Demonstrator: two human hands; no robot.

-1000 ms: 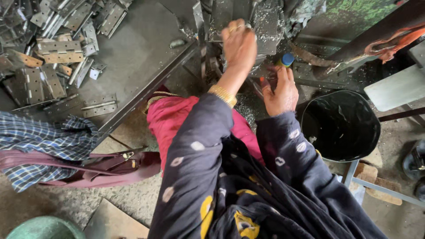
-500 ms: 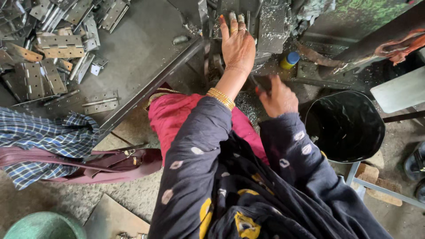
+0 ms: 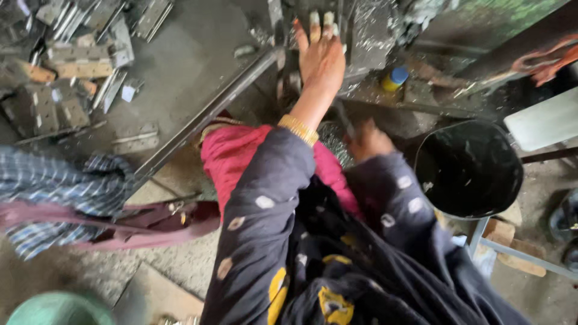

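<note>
Right hand point(image 3: 368, 141) lower, now fisted

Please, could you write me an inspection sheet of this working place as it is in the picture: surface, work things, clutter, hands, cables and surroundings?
Surface: grey metal table, dusty, with an angled front edge.
Work things: metal machine part at the top, under the left hand's fingers; blurred, kind cannot be told.
Clutter: pile of flat metal plates on the table's left; small yellow bottle with blue cap to the right.
Hands: left hand stretched forward, fingers spread on the machine part; right hand low near the lap, curled, its grip cannot be told.
Cables: nothing seen.
Surroundings: black bucket at right; checked cloth at left; green round object at bottom left.
</note>
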